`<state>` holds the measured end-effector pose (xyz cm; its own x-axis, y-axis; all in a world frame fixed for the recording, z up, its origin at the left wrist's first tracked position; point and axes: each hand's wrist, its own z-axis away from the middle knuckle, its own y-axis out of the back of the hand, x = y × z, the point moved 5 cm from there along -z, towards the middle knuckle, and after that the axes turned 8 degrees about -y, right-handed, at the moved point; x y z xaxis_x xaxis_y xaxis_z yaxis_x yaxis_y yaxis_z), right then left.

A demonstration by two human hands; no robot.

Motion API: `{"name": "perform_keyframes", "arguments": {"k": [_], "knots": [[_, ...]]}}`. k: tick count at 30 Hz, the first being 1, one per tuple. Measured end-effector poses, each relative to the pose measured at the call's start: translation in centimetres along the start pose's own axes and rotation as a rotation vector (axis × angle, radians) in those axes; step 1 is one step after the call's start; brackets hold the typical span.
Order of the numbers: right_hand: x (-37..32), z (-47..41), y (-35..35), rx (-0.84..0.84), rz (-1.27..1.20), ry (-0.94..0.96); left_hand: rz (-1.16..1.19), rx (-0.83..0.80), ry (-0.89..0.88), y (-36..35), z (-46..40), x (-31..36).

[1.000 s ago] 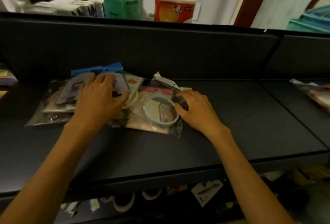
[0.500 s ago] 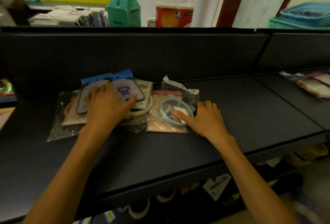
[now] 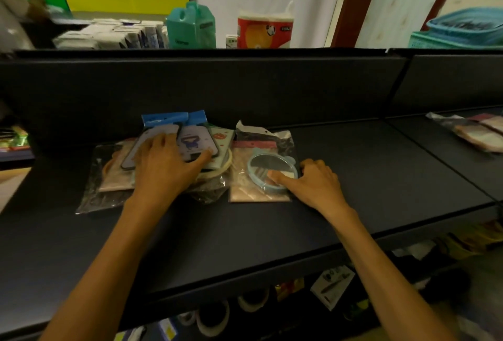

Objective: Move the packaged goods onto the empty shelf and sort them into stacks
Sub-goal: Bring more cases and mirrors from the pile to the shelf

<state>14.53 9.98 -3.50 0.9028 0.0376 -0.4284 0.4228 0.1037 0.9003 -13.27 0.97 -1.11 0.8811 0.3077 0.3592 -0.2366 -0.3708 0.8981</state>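
Left hand (image 3: 166, 166) lies flat, fingers spread, on clear-bagged phone cases (image 3: 187, 142); right hand (image 3: 313, 182) presses extended fingers on round blue-rimmed packaged mirror (image 3: 268, 168), dark shelf (image 3: 353, 177).

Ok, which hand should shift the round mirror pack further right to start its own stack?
Probably the right hand: its fingers already rest on the mirror pack, with bare shelf beside it. The left hand lies on the phone-case packs.
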Motion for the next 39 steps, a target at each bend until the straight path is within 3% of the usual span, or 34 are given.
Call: {"name": "perform_keyframes", "arguments": {"k": [5,11,18,27,34,39], "knots": [[-0.2,-0.5,-0.5,-0.036,-0.078,0.004,0.007,-0.060,0.066,0.0,0.2,-1.7],[-0.2,-0.7,-0.6,-0.032,-0.289,0.025,-0.067,-0.007,0.028,0.7,0.5,-2.3],[-0.5,-0.9,-0.4,-0.043,-0.456,0.039,0.076,-0.002,-0.019,1.7,1.0,-3.2],[-0.8,-0.5,-0.2,-0.002,-0.575,0.053,0.173,-0.003,0.092,2.4,1.2,-5.0],[-0.9,0.3,0.3,0.088,-0.689,0.103,0.601,0.097,0.255,2.8,1.4,-5.9],[-0.8,0.8,0.6,0.087,-0.816,0.119,0.721,0.122,0.274,2.9,1.2,-6.2]]}}
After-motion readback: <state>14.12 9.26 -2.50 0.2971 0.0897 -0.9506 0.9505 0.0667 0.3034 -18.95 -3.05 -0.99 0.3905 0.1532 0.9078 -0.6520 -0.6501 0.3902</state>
